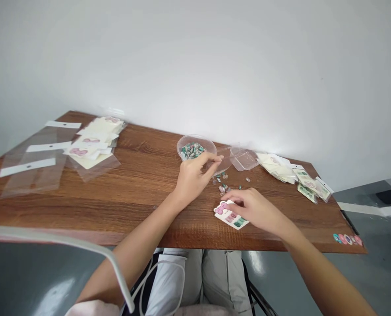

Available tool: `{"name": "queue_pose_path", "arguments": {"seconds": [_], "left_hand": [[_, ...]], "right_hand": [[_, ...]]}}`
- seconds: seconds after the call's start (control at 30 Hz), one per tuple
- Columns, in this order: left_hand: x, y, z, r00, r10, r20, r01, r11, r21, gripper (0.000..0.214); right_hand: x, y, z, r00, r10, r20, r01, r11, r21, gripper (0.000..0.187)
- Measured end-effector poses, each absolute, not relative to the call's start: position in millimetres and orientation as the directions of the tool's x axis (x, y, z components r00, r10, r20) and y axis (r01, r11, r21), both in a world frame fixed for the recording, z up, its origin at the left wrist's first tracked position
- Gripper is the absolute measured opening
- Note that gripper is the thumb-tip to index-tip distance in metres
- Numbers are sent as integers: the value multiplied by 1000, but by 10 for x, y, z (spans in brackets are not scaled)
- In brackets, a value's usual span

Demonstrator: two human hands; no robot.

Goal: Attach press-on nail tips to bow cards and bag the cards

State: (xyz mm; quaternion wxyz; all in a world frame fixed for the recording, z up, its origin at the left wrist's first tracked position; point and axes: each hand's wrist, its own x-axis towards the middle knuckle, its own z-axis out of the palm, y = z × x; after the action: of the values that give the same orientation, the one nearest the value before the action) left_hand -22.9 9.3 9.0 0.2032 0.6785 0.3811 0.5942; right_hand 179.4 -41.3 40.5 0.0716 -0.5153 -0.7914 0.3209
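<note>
Where the right hand point(256, 211) rests, a card point(232, 219) nears the edge point(195, 244).

Bare forearms, left hand point(195, 177) and right hand point(255, 211) uncovered. Loose pale grey trousers point(218, 281), soft creases running lengthwise down thighs. Thin white cord point(156, 262) looping over lap. Pale pink cloth point(92, 308) at lower edge, beside left arm.

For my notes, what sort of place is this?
Probably a small craft-packing workspace: clear plastic sleeves, printed bow cards and a clear tub of small teal pieces on a wooden table.
</note>
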Motion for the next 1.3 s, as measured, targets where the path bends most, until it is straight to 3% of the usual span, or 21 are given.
{"name": "queue_pose_path", "arguments": {"seconds": [0.2,0.3,0.37,0.47,0.53,0.63,0.73,1.3], "left_hand": [[-210,93,85,102,800,591,164,-599,784,5],[-208,82,108,129,815,565,115,-578,808,4],[-208,76,129,160,838,522,58,-536,842,4],[-207,71,158,240,857,456,-53,-458,888,4],[-205,69,171,295,857,423,-110,-410,906,4],[-206,64,181,358,850,386,-160,-351,923,6],[-206,60,184,399,842,363,-166,-323,932,7],[-186,74,189,431,838,335,-129,-310,942,7]], "right_hand": [[2144,-364,847,-515,837,-185,830,434,-349,24],[2318,-383,1073,-550,825,-131,758,427,-494,18],[2407,-384,1169,-499,866,21,645,388,-658,13],[2466,-326,1184,-240,917,320,371,391,-842,9],[2447,-239,1119,-61,911,408,208,411,-888,18],[2359,-86,971,66,917,393,110,385,-917,33],[2264,6,831,86,929,361,77,355,-932,40],[2107,-157,623,52,910,412,284,382,-879,31]]}}
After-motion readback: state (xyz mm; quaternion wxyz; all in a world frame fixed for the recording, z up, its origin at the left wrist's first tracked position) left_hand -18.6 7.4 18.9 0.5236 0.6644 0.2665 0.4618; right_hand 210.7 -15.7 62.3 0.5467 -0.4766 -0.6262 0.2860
